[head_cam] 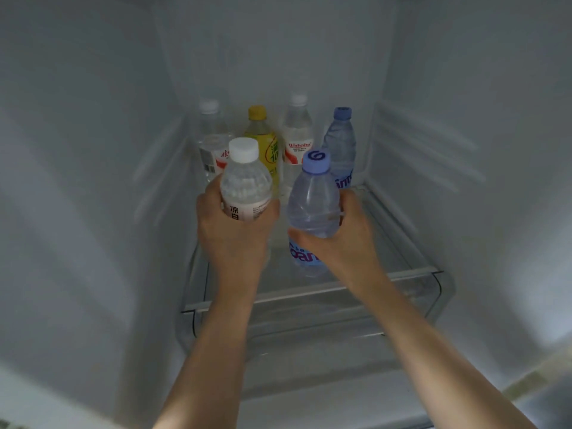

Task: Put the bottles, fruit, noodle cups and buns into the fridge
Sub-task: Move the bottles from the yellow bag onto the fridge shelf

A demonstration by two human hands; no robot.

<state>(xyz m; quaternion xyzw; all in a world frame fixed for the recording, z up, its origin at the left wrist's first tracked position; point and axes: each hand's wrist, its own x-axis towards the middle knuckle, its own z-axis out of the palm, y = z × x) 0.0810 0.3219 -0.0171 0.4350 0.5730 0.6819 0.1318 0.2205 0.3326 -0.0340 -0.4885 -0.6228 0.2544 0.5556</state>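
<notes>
While both bottles hang above the glass shelf (356, 283), the left hand (232, 233) grips a white-capped bottle (246, 184) and the right hand (346, 239) a blue-capped bottle (312, 205). Four bottles (295, 134) stand at 12 o'clock; pushing in too far risks toppling them.

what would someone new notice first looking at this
Two hands reaching into a fridge: the left hand grips a white-capped bottle, the right hand a blue-capped bottle, both over the glass shelf. Behind them, four bottles stand in a row at the back, one yellow-capped.
</notes>
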